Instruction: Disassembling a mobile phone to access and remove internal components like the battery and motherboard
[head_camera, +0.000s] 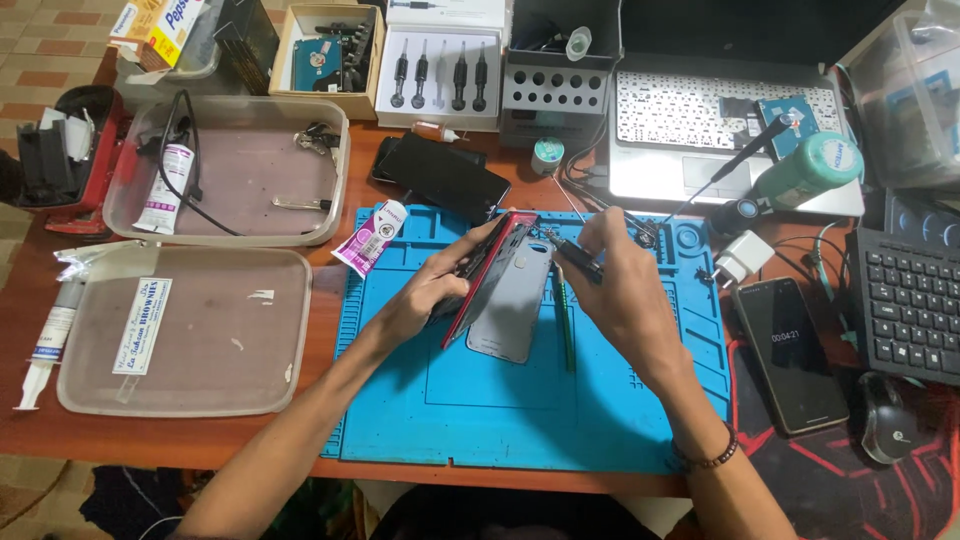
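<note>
My left hand (425, 295) grips an opened phone with a red frame (487, 270), tilted on its edge above a blue repair mat (500, 410). My right hand (620, 285) pinches a thin black tool (572, 255) whose tip touches the top of the phone. A grey phone back cover (512, 305) lies flat on the mat just under the phone. A green tool (565, 325) lies on the mat beside the cover, below my right hand.
A pink-and-white tube (372, 237) and a black phone (445, 175) lie at the mat's upper left. Two plastic trays (180, 400) sit left. A lit phone (790, 350), a charger plug (742, 258), a mouse (888, 418), a keyboard (910, 300) and a laptop (720, 130) crowd the right.
</note>
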